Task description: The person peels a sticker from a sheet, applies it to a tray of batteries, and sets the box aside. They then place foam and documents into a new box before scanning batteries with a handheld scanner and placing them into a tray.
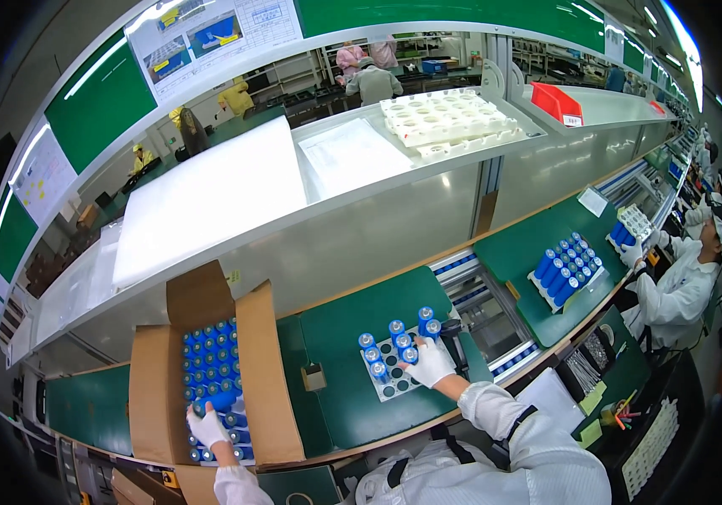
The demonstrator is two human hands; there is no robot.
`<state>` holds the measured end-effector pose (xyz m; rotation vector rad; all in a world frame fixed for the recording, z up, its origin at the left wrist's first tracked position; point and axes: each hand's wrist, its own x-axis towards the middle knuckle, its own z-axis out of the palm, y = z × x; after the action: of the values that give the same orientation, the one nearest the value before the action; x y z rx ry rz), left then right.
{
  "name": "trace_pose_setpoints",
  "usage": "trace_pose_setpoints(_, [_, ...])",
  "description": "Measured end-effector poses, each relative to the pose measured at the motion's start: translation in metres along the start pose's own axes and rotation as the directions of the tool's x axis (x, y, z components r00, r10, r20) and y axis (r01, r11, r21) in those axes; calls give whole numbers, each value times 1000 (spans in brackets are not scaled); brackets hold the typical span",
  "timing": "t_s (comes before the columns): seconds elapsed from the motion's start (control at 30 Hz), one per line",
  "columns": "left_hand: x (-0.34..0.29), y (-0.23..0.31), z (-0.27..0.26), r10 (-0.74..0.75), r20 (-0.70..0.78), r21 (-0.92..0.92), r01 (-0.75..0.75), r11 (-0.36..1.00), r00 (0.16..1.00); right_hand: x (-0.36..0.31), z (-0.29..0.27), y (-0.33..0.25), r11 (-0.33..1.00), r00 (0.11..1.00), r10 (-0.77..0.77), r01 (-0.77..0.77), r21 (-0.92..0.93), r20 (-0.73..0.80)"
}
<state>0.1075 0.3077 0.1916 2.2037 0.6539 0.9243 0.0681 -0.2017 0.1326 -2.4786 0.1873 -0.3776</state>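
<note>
At the left, my gloved left hand (pixel 207 427) reaches into an open cardboard box (pixel 149 396). Its fingers close on a blue cylindrical battery cell (pixel 220 401) that lies tilted over the rows of upright cells (pixel 209 353). On the green bench, a white cell holder (pixel 389 390) with round holes carries several upright blue cells. My gloved right hand (pixel 432 364) is over the holder's right side, thumb and fingers closed around a battery cell (pixel 410 355) standing there. Some holes in the holder's front part show no cell.
A dark hand tool or cable (pixel 453 343) lies right of the holder. Beyond a roller conveyor (pixel 495 307), a filled block of cells (pixel 564 271) stands near a co-worker (pixel 672 282) in white. A shelf (pixel 352 181) above bears white holders (pixel 449 118) and a red bin (pixel 556 103).
</note>
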Motion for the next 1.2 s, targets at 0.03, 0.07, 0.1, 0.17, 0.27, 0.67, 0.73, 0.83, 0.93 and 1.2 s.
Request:
trace_pose_setpoints(0.03, [-4,7,-1,2,5,-4,-2,1000,1000,7,-1,-1,1000,1000,5,-5,-3,-4])
trace_pose_setpoints(0.07, [-11,24,-9,-152,66,-349,166,922,986,14,1,-1,998,998,63,-63,-7,-17])
trace_pose_setpoints(0.1, [-19,38,-13,-276,175,-633,323,704,945,21,0,1,993,993,118,-119,-11,-29])
trace_pose_setpoints(0.17, [-28,42,-37,-274,188,-734,320,598,943,43,-16,-27,972,961,232,-223,-79,147])
trace_pose_setpoints(0.27, [-54,79,-58,-204,394,-847,440,299,896,49,-10,-27,931,915,345,-303,-205,211])
trace_pose_setpoints(0.67, [-115,139,-40,33,821,-554,808,-200,570,53,-10,-30,944,912,288,-219,-247,291])
trace_pose_setpoints(0.73, [-125,147,-28,75,842,-503,828,-247,534,45,-8,-23,959,970,219,-195,-208,102])
trace_pose_setpoints(0.83, [-138,157,-21,75,863,-464,843,-272,499,33,-42,-74,960,959,-281,281,3,-36])
trace_pose_setpoints(0.93, [-152,169,-11,123,880,-425,875,-231,459,11,-84,-139,826,867,-340,89,557,365])
trace_pose_setpoints(1.2, [-207,193,9,318,814,-568,783,256,486,-38,-53,-129,-169,852,41,-509,844,522])
